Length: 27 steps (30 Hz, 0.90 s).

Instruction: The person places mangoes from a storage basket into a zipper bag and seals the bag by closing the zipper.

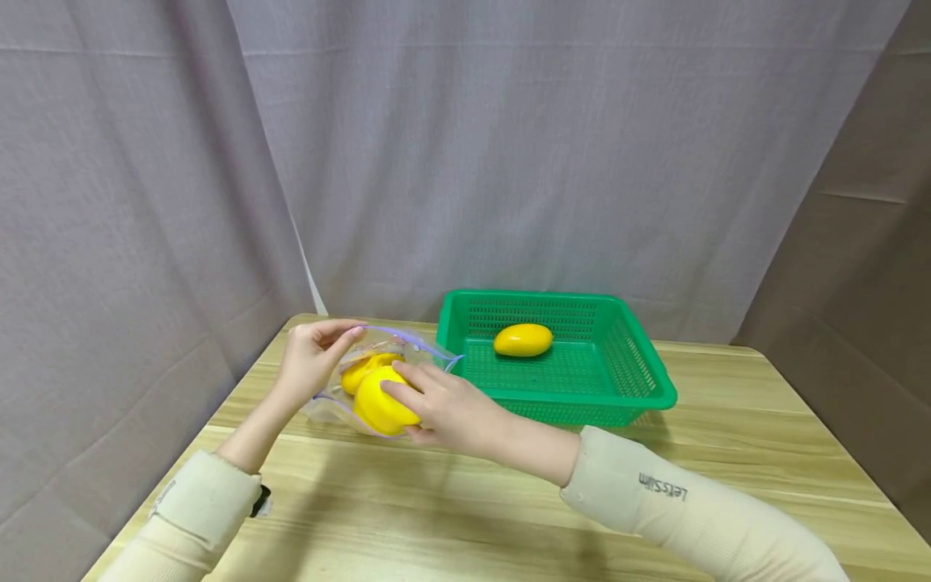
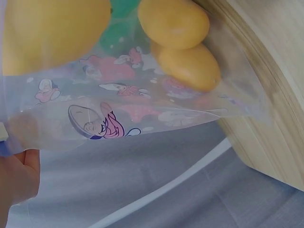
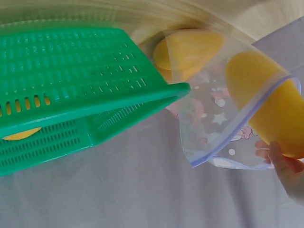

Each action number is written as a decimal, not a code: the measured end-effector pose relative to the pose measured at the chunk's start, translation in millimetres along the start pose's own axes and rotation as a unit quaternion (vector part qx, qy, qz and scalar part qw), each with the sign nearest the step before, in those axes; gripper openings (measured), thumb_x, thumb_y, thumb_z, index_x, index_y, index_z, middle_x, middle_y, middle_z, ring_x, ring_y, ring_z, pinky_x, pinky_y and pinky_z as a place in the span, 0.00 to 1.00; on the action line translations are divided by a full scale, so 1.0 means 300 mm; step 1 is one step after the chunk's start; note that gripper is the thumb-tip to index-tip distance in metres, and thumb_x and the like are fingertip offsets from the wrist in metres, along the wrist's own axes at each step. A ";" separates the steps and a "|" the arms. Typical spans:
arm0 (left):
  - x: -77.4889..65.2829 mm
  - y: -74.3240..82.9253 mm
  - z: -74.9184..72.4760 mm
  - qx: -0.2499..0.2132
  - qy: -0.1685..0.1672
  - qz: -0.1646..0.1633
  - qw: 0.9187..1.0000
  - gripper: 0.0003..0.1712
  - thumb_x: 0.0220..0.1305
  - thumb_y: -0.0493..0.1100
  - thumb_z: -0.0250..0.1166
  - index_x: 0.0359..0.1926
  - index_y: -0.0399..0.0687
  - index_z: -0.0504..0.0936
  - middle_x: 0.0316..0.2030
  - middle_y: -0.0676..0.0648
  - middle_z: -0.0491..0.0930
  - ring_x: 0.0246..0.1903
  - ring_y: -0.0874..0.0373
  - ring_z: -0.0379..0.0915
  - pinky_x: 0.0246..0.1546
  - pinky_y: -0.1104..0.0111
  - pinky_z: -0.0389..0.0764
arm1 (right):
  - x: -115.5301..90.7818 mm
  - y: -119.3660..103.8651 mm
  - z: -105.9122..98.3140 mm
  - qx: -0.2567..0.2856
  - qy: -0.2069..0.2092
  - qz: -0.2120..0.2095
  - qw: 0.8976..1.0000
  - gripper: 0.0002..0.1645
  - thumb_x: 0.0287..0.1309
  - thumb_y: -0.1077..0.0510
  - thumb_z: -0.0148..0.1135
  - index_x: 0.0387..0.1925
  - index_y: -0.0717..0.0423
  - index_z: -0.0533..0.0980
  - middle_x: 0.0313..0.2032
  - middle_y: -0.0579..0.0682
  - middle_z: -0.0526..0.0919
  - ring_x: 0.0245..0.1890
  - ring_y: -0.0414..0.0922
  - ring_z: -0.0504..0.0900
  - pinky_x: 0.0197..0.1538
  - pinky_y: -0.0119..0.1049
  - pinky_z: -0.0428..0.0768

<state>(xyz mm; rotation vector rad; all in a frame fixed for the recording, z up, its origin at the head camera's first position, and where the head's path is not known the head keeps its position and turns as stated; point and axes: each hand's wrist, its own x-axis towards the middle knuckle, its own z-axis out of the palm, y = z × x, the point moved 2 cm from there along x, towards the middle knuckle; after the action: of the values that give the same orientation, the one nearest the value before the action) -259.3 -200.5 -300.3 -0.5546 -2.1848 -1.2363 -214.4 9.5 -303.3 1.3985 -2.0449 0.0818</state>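
Observation:
A clear zip bag (image 1: 342, 404) with cartoon prints lies near the table's left edge, its mouth lifted. My left hand (image 1: 342, 330) pinches the bag's upper rim and holds it up; the same hand (image 2: 18, 173) shows under the printed film (image 2: 118, 109) in the left wrist view. My right hand (image 1: 410, 408) grips a yellow mango (image 1: 380, 402) at the bag's mouth, partly inside it. Behind that fruit, another mango (image 1: 366, 369) lies inside the bag. In the right wrist view the held mango (image 3: 270, 99) sits in the blue-edged opening, with fingers (image 3: 280, 164) below it.
A green plastic basket (image 1: 640, 380) stands to the right of the bag on the wooden table (image 1: 509, 517), with one yellow mango (image 1: 522, 339) inside it. Grey cloth hangs behind and on both sides. The table's left edge runs close to my left forearm.

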 end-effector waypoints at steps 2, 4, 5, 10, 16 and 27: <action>0.003 0.001 0.002 0.000 0.001 -0.001 1.000 0.09 0.60 0.36 0.64 0.38 0.33 0.85 0.34 0.37 0.86 0.30 0.79 0.76 0.31 0.85 0.77 | 0.003 -0.001 0.003 -0.017 0.006 -0.014 1.000 0.32 0.42 0.54 0.73 0.52 0.56 0.73 0.52 0.55 0.78 0.48 0.48 0.78 0.46 0.32 0.82; 0.006 0.004 0.003 -0.001 0.002 -0.001 1.000 0.09 0.60 0.35 0.64 0.38 0.32 0.85 0.33 0.37 0.86 0.30 0.79 0.76 0.30 0.84 0.77 | 0.007 -0.002 0.009 -0.030 0.003 -0.020 0.999 0.32 0.42 0.54 0.72 0.52 0.57 0.73 0.51 0.53 0.78 0.48 0.48 0.78 0.46 0.31 0.82; 0.008 0.005 0.004 0.000 0.002 0.000 1.000 0.09 0.60 0.35 0.64 0.38 0.32 0.85 0.33 0.37 0.86 0.29 0.79 0.76 0.30 0.84 0.77 | 0.011 -0.001 0.013 -0.033 0.001 -0.020 0.999 0.32 0.43 0.55 0.72 0.52 0.57 0.73 0.51 0.52 0.77 0.48 0.48 0.78 0.46 0.30 0.82; 0.005 0.003 0.010 -0.004 0.000 -0.007 1.000 0.09 0.60 0.35 0.64 0.38 0.32 0.85 0.34 0.36 0.85 0.29 0.78 0.76 0.29 0.85 0.76 | 0.026 -0.004 0.038 -0.044 -0.014 -0.014 0.999 0.30 0.44 0.54 0.72 0.52 0.55 0.74 0.49 0.51 0.77 0.45 0.47 0.78 0.46 0.30 0.81; -0.003 0.000 0.016 0.002 0.007 -0.016 1.000 0.09 0.60 0.36 0.64 0.38 0.33 0.85 0.32 0.37 0.86 0.22 0.72 0.74 0.21 0.84 0.71 | 0.039 -0.029 0.063 -0.088 -0.030 -0.018 0.996 0.27 0.44 0.51 0.73 0.49 0.46 0.76 0.48 0.50 0.80 0.41 0.45 0.77 0.35 0.25 0.81; 0.019 0.006 0.016 0.002 0.010 -0.005 1.000 0.08 0.61 0.35 0.64 0.37 0.33 0.85 0.32 0.36 0.85 0.23 0.69 0.75 0.21 0.83 0.70 | 0.057 -0.027 0.083 -0.116 -0.082 0.020 0.990 0.20 0.54 0.62 0.64 0.50 0.53 0.76 0.52 0.53 0.78 0.47 0.47 0.79 0.46 0.29 0.81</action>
<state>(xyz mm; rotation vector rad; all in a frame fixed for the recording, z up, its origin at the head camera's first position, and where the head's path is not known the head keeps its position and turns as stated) -263.8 -195.1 -297.6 -0.5273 -2.1751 -1.2387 -223.2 -17.6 -316.1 1.2544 -2.1366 -0.2549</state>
